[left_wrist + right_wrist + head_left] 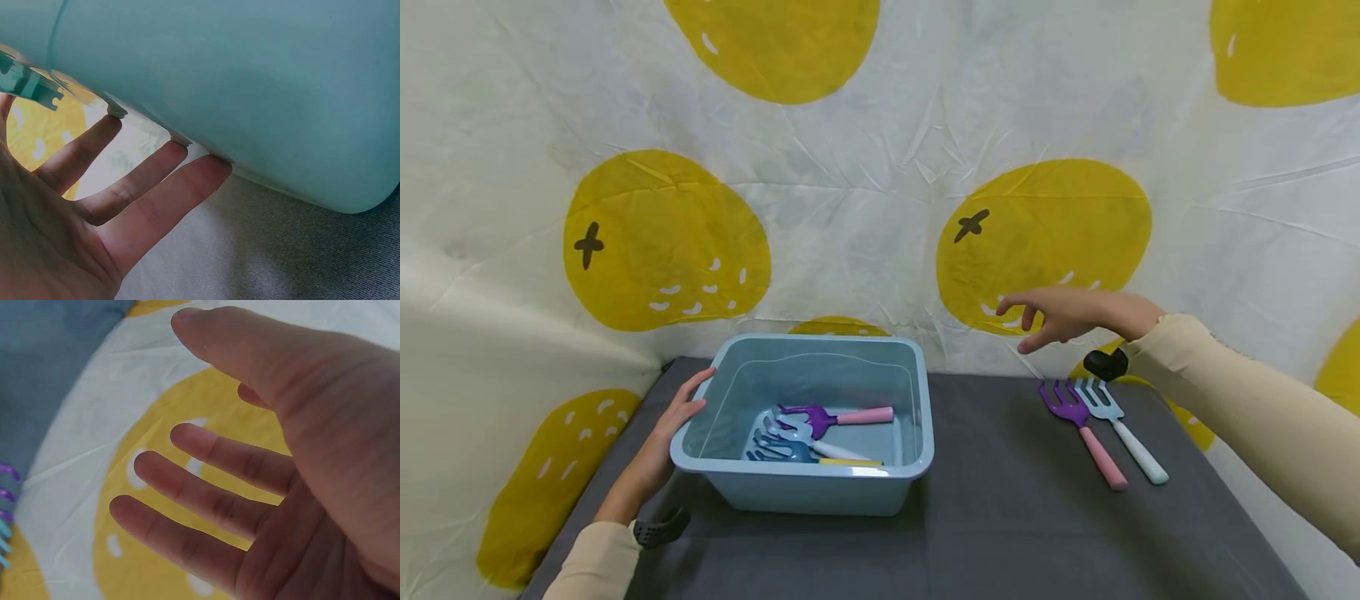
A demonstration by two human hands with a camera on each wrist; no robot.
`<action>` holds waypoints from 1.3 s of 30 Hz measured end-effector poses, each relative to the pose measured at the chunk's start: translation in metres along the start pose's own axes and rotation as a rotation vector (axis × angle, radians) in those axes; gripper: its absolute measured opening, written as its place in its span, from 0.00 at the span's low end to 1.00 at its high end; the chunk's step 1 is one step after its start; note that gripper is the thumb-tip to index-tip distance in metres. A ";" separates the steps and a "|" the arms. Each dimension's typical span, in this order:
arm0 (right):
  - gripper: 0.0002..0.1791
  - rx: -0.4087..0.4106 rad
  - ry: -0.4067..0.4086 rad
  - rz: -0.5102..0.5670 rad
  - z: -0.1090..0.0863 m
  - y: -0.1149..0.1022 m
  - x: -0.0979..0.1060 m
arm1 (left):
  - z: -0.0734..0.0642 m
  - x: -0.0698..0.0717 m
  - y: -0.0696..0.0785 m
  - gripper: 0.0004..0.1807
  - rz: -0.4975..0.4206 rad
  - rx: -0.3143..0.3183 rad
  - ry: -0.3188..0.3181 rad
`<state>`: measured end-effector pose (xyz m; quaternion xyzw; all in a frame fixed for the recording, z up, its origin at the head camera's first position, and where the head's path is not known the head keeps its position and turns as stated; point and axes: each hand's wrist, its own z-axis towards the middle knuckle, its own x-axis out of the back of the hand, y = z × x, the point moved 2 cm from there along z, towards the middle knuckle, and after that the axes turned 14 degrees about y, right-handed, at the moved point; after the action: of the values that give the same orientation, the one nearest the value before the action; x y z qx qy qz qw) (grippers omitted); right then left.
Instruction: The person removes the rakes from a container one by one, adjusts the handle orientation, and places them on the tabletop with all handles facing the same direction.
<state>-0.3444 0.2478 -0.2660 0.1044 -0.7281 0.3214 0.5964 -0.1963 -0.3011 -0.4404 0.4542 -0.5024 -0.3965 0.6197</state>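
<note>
A pale blue plastic basin (805,493) stands upright on the worktop (992,508), left of centre. Contents, three garden forks: a purple fork with a pink handle (822,418) lies furthest back; a light blue fork with a white handle (808,438) lies in front of it; a dark blue fork with a yellow handle (797,452) lies nearest the front wall. All three handles point right. The front wall hides part of the last one.

Left hand (658,446): at the basin's left side, fingers extended and slightly spread. The left wrist view shows fingertips (215,164) in contact with the outside of the basin; the grip is not closed round it.

Right hand (1060,315): raised above the back of the worktop, well apart from the basin. The grip is loosely spread, thumb away from the fingers, and has hold of nothing.

Below it, at the worktop's right, a second purple fork (1084,429) and a second light blue fork (1117,421) lie side by side, tines to the back. Whether their heads touch cannot be told.

Beige sleeves (1232,383) cover both forearms. A white cloth (850,208) printed with yellow shapes (1045,242) hangs behind.
</note>
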 end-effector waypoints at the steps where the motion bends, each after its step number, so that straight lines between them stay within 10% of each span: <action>1: 0.38 0.019 0.008 -0.020 0.003 -0.004 0.002 | 0.000 -0.001 0.000 0.33 0.001 0.003 0.001; 20: 0.40 0.221 0.098 -0.055 0.064 -0.079 -0.001 | 0.002 -0.004 0.000 0.34 -0.003 0.010 0.013; 29: 0.42 0.394 0.149 0.019 0.097 -0.110 -0.028 | 0.003 -0.003 0.001 0.35 0.002 0.018 0.023; 39: 0.41 0.404 0.013 0.029 0.125 -0.149 -0.074 | 0.003 -0.003 0.001 0.34 0.003 0.017 0.019</action>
<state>-0.3452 0.0417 -0.2949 0.2093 -0.6464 0.4700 0.5635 -0.1994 -0.2979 -0.4397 0.4625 -0.5006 -0.3869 0.6211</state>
